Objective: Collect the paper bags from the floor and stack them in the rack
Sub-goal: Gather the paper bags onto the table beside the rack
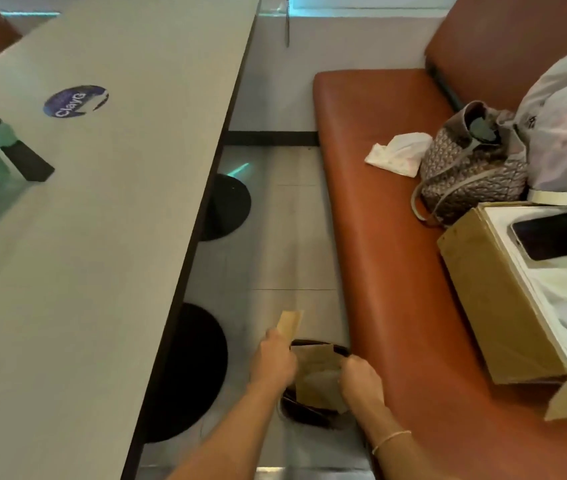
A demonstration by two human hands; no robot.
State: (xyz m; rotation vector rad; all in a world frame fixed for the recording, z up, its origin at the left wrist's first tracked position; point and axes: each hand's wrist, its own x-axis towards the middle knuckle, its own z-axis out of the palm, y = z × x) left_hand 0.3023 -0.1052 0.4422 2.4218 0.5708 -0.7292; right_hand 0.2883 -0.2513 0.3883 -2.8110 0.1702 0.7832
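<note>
Down on the floor between the table and the bench, my left hand (275,358) grips a small brown paper bag (290,323) that sticks up past its knuckles. More brown paper bags (320,375) lie flat in a dark round basket (309,415) just below. My right hand (360,379) has its fingers curled over the right edge of those bags and the basket's rim; what exactly it holds is hidden. A thin bracelet circles my right wrist.
A long grey table (102,202) with a round blue sticker fills the left, its black round bases (230,206) on the tiled floor. An orange bench (372,188) on the right carries a patterned handbag (472,168), a cardboard box (482,289) with a phone, and plastic bags.
</note>
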